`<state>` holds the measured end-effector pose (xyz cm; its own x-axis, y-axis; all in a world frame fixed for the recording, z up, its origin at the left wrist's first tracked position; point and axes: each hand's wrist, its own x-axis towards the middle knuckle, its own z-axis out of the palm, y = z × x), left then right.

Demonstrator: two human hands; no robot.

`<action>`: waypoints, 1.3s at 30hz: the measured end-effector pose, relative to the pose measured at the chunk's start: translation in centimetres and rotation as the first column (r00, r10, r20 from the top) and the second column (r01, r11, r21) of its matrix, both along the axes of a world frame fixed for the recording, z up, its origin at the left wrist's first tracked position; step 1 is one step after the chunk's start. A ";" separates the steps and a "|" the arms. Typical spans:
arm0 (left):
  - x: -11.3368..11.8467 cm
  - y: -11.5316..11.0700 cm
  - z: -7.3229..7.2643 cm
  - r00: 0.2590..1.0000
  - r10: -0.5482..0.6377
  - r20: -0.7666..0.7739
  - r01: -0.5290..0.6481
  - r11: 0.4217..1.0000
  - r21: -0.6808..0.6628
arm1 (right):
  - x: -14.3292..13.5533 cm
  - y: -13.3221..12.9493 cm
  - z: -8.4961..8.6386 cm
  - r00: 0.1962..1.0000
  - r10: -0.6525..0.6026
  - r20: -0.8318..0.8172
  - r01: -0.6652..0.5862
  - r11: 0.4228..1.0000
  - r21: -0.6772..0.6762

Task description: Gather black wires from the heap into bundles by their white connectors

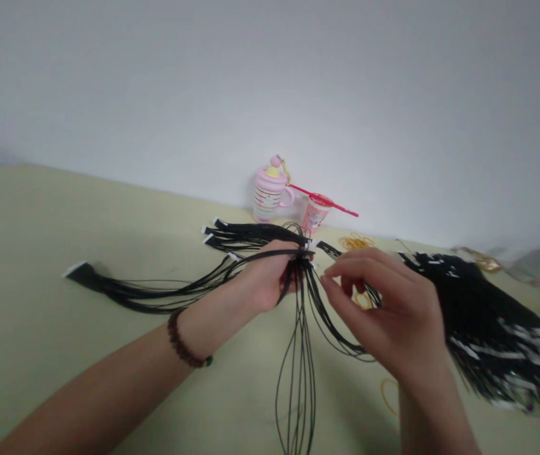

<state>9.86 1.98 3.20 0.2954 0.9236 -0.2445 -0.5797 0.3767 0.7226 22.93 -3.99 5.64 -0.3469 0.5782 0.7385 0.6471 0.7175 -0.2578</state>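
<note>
A bundle of thin black cables (141, 297) with white connector ends is gathered at its middle in my left hand (272, 275), whose fingers are wrapped round it. Several cables loop down below the grip, and other ends spread out to the left and right. Just right of the gathered point, my right hand (384, 297) has its thumb and index fingertips pinched together beside a thin strand. Whether the fingertips hold that strand is too small to make out.
At the wall stand a pink striped mug (267, 196) and a pink cup (315, 213) with a red stick (343, 209) across it. Yellow rubber bands (355, 242) lie behind my right hand. A large pile of black cables (469, 297) covers the right side.
</note>
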 end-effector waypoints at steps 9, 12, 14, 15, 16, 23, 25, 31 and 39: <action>-0.4 0.1 0.7 0.999 -0.053 0.007 0.053 0.994 -0.097 | -0.5 1.5 -1.2 0.993 0.116 -0.034 -0.120 0.981 -0.152; -0.5 0.0 0.6 0.997 -0.076 0.024 0.078 0.992 -0.103 | -0.6 1.6 -1.2 0.989 0.147 -0.029 -0.150 0.977 -0.149; -0.5 0.0 0.6 0.994 -0.096 0.050 0.100 0.991 -0.089 | -0.6 1.5 -1.2 0.988 0.152 -0.030 -0.155 0.977 -0.149; -0.5 -0.1 0.6 0.992 -0.106 0.063 0.111 0.991 -0.079 | -0.6 1.5 -1.2 0.989 0.146 -0.028 -0.149 0.978 -0.147; -0.5 -0.1 0.7 0.991 -0.114 0.070 0.119 0.990 -0.069 | -0.6 1.5 -1.2 0.990 0.142 -0.025 -0.144 0.979 -0.141; -0.4 -0.5 0.9 0.998 -0.042 0.050 0.043 0.999 -0.023 | 0.2 1.6 -1.6 0.981 0.150 0.127 -0.161 0.984 0.077; -0.4 -0.5 0.8 0.997 -0.051 0.058 0.051 0.999 -0.001 | 0.3 1.6 -1.7 0.979 0.079 0.189 -0.112 0.979 0.170; -0.4 -0.4 0.7 0.996 -0.074 0.052 0.075 0.997 -0.020 | 0.7 1.7 -1.9 0.952 -0.016 0.307 -0.094 0.936 0.340; -0.5 -1.0 1.3 0.997 -0.058 0.043 0.061 0.996 -0.069 | 1.2 1.6 -1.2 0.968 0.046 0.248 -0.126 0.940 0.317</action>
